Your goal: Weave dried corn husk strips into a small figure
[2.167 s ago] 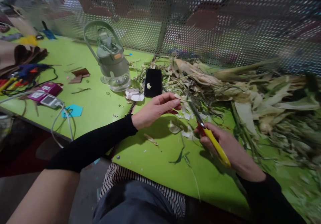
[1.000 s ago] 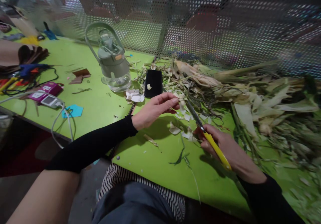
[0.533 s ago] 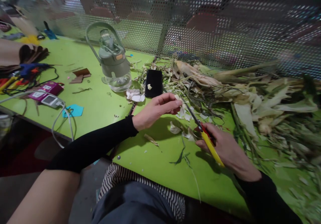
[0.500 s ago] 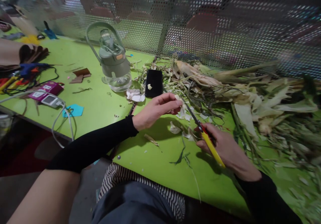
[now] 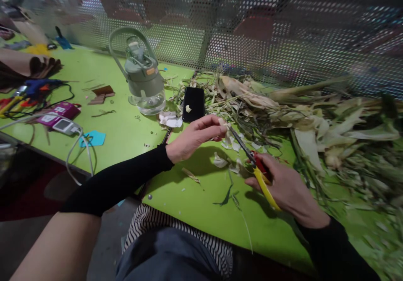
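Note:
My left hand (image 5: 197, 136) is closed in a pinch on a small pale piece, perhaps corn husk (image 5: 223, 123). In my right hand (image 5: 285, 184) are scissors (image 5: 242, 140) with yellow and red handles, their blade tips at the pale piece. Whether the tips touch it I cannot tell. Below the blades, curled whitish scraps (image 5: 219, 160) lie on the green table (image 5: 201, 222). Just behind my left hand is a black phone (image 5: 193, 105) with a small pale scrap on it.
Dried corn husks (image 5: 302, 117) and cut leaves heap along the right and back. A green water bottle (image 5: 145, 79) stands left of the phone. Further left are a purple power strip (image 5: 59, 115), a white cable and tools (image 5: 34, 89). A perforated metal screen (image 5: 252, 25) borders the back.
The scissors' handles have spread slightly apart in my right hand, and the blades have shifted a little. My left hand stays nearly in place, still pinching the pale piece.

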`<control>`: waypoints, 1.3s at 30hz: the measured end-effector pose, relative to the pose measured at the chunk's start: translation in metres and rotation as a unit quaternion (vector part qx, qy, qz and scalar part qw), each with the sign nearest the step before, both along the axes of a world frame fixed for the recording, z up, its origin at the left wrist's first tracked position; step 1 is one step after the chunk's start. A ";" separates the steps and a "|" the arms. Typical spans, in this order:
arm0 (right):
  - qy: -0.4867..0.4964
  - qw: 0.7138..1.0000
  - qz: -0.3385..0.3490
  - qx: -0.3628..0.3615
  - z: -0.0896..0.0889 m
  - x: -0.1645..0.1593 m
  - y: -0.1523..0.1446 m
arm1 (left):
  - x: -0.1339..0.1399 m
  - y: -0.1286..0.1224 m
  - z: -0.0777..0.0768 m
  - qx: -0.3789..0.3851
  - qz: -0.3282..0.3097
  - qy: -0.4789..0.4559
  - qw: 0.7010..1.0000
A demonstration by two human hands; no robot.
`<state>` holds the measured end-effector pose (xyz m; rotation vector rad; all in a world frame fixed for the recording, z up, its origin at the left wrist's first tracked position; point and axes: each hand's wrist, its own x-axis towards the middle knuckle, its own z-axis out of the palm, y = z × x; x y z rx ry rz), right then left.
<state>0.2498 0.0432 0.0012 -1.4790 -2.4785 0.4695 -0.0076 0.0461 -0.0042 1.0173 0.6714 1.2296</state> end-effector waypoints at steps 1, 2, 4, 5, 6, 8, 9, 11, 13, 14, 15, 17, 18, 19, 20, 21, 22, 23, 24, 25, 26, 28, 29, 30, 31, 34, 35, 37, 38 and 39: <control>-0.008 1.000 -0.004 0.016 0.000 0.000 0.000 | 0.000 0.000 0.000 0.001 0.002 0.003 1.000; -0.013 0.999 -0.006 0.031 -0.001 0.000 0.000 | 0.000 0.001 -0.001 0.006 0.004 0.008 1.000; -0.014 0.999 -0.004 0.050 -0.004 0.000 0.001 | 0.000 0.001 -0.002 0.024 0.008 0.019 1.000; -0.010 0.999 -0.001 0.053 -0.006 0.001 0.002 | 0.000 0.001 -0.003 0.032 0.010 0.026 0.999; -0.005 0.999 0.004 0.053 -0.007 0.002 0.002 | 0.000 0.001 -0.003 0.039 0.012 0.034 0.999; 0.007 0.999 0.013 0.052 -0.008 0.003 0.002 | 0.000 0.001 -0.004 0.046 0.015 0.049 0.998; 0.012 0.998 0.015 0.054 -0.008 0.003 0.002 | -0.001 0.001 -0.004 0.049 0.015 0.055 0.997; 0.020 0.998 0.015 0.061 -0.008 0.004 0.002 | -0.001 0.000 -0.004 0.059 0.013 0.064 0.996; 0.021 0.997 0.015 0.066 -0.007 0.004 0.002 | -0.002 0.000 -0.003 0.070 0.011 0.072 0.995; 0.021 0.997 0.016 0.067 -0.007 0.005 0.002 | -0.002 0.000 -0.003 0.074 0.009 0.080 0.994; 0.021 0.997 0.016 0.068 -0.006 0.005 0.002 | -0.002 0.000 -0.003 0.075 0.006 0.089 0.993; 0.018 0.998 0.012 0.067 -0.006 0.005 0.001 | -0.003 0.000 -0.002 0.076 -0.002 0.109 0.991; 0.014 0.998 0.008 0.065 -0.005 0.006 0.001 | -0.004 0.000 -0.002 0.076 -0.006 0.115 0.990; 0.009 0.998 0.003 0.061 -0.005 0.006 0.001 | -0.004 0.000 -0.001 0.077 -0.010 0.117 0.990; 0.002 0.998 -0.001 0.058 -0.004 0.006 0.001 | -0.004 0.000 -0.001 0.078 -0.015 0.116 0.990; -0.004 0.998 -0.005 0.056 -0.004 0.006 0.000 | -0.005 0.000 -0.001 0.078 -0.022 0.115 0.990; -0.010 0.998 -0.007 0.056 -0.003 0.006 0.000 | -0.005 0.000 0.000 0.076 -0.029 0.116 0.990; -0.016 0.998 -0.007 0.056 -0.002 0.006 0.000 | -0.005 0.000 0.000 0.073 -0.036 0.121 0.989; -0.023 0.998 -0.006 0.055 0.000 0.005 0.000 | -0.005 0.000 0.000 0.070 -0.045 0.127 0.988; -0.030 0.998 -0.004 0.053 0.001 0.004 0.000 | -0.005 0.000 0.000 0.066 -0.054 0.134 0.987; -0.036 0.998 0.000 0.052 0.003 0.003 0.000 | -0.005 0.000 0.000 0.064 -0.062 0.136 0.987; -0.044 0.998 0.007 0.045 0.006 0.000 0.000 | -0.004 0.000 -0.002 0.064 -0.076 0.126 0.987; -0.046 0.998 0.009 0.044 0.008 -0.001 0.000 | -0.004 0.001 -0.002 0.067 -0.081 0.118 0.987; -0.049 0.998 0.010 0.042 0.009 -0.003 -0.001 | -0.003 0.001 -0.003 0.070 -0.084 0.112 0.988; -0.052 0.998 0.009 0.042 0.009 -0.003 -0.001 | -0.003 0.002 -0.004 0.073 -0.086 0.108 0.988; -0.051 0.997 0.009 0.057 0.008 -0.004 -0.002 | -0.002 0.002 -0.007 0.071 -0.089 0.099 0.989; -0.048 0.997 0.010 0.062 0.007 -0.004 -0.002 | -0.001 0.002 -0.007 0.068 -0.089 0.094 0.989; -0.039 0.997 0.007 0.068 0.005 -0.004 -0.002 | -0.001 0.001 -0.007 0.062 -0.087 0.079 0.991; -0.037 0.997 0.004 0.066 0.004 -0.004 -0.002 | 0.000 0.001 -0.007 0.059 -0.085 0.074 0.992; -0.036 0.997 0.001 0.066 0.004 -0.004 -0.002 | 0.000 0.001 -0.007 0.057 -0.083 0.070 0.992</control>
